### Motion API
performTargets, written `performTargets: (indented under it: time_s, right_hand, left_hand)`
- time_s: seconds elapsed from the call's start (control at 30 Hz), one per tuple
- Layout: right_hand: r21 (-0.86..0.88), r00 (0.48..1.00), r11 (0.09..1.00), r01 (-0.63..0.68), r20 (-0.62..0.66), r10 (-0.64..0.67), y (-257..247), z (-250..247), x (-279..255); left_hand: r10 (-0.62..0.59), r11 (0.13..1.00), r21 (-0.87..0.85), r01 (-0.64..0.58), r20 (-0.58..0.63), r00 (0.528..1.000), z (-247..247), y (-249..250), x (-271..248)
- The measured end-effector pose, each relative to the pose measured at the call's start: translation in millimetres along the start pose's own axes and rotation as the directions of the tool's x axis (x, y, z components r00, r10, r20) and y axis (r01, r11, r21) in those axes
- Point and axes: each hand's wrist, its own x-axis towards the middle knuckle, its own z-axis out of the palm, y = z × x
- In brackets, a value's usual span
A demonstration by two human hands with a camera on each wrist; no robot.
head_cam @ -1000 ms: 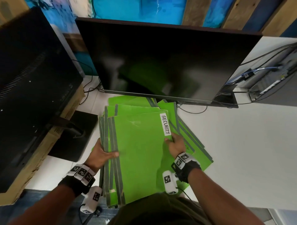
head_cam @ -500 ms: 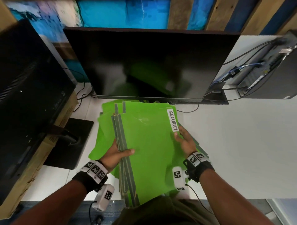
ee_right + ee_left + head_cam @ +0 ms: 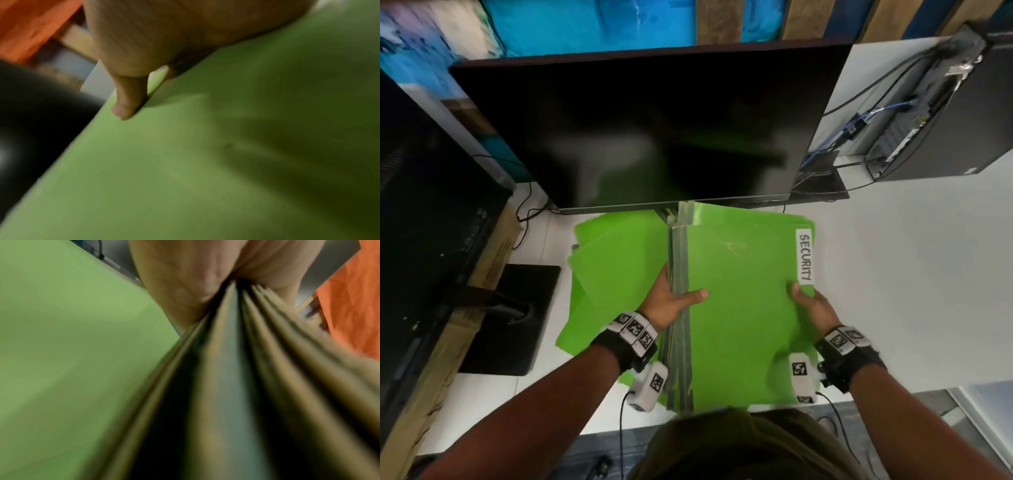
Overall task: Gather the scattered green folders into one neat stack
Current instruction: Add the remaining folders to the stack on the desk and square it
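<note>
head view: my left hand (image 3: 671, 301) grips the folders (image 3: 739, 308) at their spines, right hand (image 3: 813, 305) pinches the opposite edge, above the tabletop (image 3: 893, 291); looser sheets on the left remain unsquared. left wrist: spines bunched in my grip. right wrist: thumb (image 3: 127, 104) presses the cover.

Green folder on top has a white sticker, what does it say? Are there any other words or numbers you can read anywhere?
"SECURITY": black letters running sideways on the white label, stuck near the right edge of the top green folder.
Print on the brown cardboard box at left: too blurred to read.
Black-and-white square markers on the wristbands: patterns, not words.
Both wrist views: no text.
</note>
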Motion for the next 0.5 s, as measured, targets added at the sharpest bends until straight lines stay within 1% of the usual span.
performTargets:
  time_s: [0.03,0.1,0.13,0.2,0.23,0.27,0.3,0.33,0.37,0.4,0.43,0.47,0.5]
  right_hand:
    - [-0.052,1.0,0.999,0.001,-0.018,-0.002,0.0,-7.1,1.6]
    - [-0.12,0.995,0.993,-0.015,-0.102,0.003,3.3,-25.7,9.2]
    - [-0.13,0.992,0.991,-0.018,-0.129,0.001,2.6,-34.8,10.3]
    - [-0.139,0.985,0.99,-0.015,-0.174,-0.01,4.2,-53.5,12.9]
    - [-0.134,0.979,0.991,-0.026,-0.202,-0.002,3.6,-62.8,11.1]
    - [-0.122,0.975,0.992,-0.032,-0.224,0.004,4.2,-72.4,10.1]
    - [-0.117,0.968,0.992,-0.035,-0.252,0.005,3.8,-81.6,8.1]
    - [-0.117,0.961,0.992,-0.038,-0.276,0.004,3.9,-91.2,7.9]
    - [-0.124,0.954,0.991,-0.052,-0.301,0.012,3.5,-99.4,7.9]
    - [-0.148,0.947,0.987,-0.061,-0.32,0.01,4.7,-106.3,7.9]
    - [-0.17,0.94,0.982,-0.082,-0.34,0.02,6.3,-112.5,8.7]
    - [-0.173,0.934,0.979,-0.106,-0.356,0.038,8.7,-118.6,11.9]
    - [-0.176,0.927,0.977,-0.124,-0.37,0.051,10.2,-123.1,13.5]
  left_hand:
    - [0.011,1.0,0.028,-0.011,0.006,1.0,7.0,1.5,6.3]
    - [-0.009,0.999,0.05,0.006,0.046,0.999,24.7,5.0,13.2]
    - [-0.028,0.997,0.07,0.022,0.09,0.996,31.8,7.1,17.1]
    - [-0.056,0.985,0.173,0.014,0.236,0.97,39.1,17.2,24.6]
    - [-0.049,0.966,0.256,-0.029,0.294,0.955,37.4,22.0,30.8]
    - [-0.01,0.929,0.354,-0.111,0.323,0.946,32.4,27.1,38.8]
    - [0.051,0.86,0.466,-0.207,0.325,0.944,25.3,32.7,47.2]
    - [0.112,0.746,0.591,-0.307,0.343,0.933,15.9,37.5,55.6]
    - [0.13,0.579,0.717,-0.388,0.389,0.912,7.1,40.4,63.9]
    - [0.084,0.364,0.812,-0.457,0.46,0.884,-0.6,40.2,70.7]
    - [-0.017,0.127,0.85,-0.511,0.517,0.856,-6.1,42.0,74.4]
    - [-0.127,-0.069,0.823,-0.563,0.553,0.823,-10.3,38.8,81.0]
    - [-0.225,-0.196,0.776,-0.6,0.56,0.798,-12.0,38.9,84.0]
